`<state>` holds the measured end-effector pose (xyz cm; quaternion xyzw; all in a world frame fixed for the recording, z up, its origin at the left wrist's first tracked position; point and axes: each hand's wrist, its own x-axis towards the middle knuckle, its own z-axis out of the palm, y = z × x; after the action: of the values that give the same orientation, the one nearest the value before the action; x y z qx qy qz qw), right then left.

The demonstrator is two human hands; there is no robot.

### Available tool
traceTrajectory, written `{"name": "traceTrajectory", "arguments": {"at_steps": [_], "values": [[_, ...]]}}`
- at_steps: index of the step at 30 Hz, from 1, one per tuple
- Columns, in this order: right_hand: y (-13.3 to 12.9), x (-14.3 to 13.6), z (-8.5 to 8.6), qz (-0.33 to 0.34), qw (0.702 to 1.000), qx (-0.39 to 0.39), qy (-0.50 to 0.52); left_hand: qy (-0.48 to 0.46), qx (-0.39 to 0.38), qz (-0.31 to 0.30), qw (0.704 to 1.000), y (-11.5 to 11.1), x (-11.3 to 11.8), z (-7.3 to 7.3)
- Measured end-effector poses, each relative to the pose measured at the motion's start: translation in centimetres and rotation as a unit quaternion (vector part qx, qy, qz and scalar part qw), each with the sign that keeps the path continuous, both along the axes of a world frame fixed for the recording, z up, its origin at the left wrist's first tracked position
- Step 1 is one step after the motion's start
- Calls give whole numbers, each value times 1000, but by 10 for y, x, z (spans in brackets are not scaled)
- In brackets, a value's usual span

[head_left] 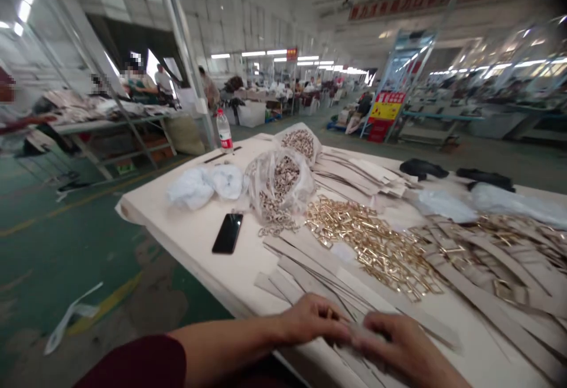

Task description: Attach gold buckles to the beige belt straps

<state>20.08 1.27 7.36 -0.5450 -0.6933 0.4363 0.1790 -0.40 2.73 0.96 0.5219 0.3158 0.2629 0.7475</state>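
At the near edge of the table, my left hand (312,319) and my right hand (398,344) meet, fingers closed on a greyish-beige strap (365,336), blurred by motion. A small gold-coloured bit shows at my left fingers; its shape is too small to tell. Beneath and beyond the hands lie flat beige straps (310,276) with dark edges. Farther off, a pile of gold rectangular buckles (372,243) spreads over the tabletop. Behind my left hand, a clear plastic bag (261,178) lies on its side, spilling silvery metal rings (274,214).
A black phone (227,233) lies left on the table (195,234), near white plastic bags (190,188) and a red-labelled bottle (224,131). More straps (500,276) with buckles heap at the right. Another bag of metal pieces (299,141) stands behind. People work at far tables.
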Motion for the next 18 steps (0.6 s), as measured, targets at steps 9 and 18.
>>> {"name": "traceTrajectory", "arguments": {"at_steps": [9, 18], "values": [[117, -85, -57, -3, 946, 229, -229, 166, 136, 150, 965, 55, -35, -73], [201, -218, -96, 84, 923, 234, -293, 255, 197, 111, 940, 62, -42, -79]]}}
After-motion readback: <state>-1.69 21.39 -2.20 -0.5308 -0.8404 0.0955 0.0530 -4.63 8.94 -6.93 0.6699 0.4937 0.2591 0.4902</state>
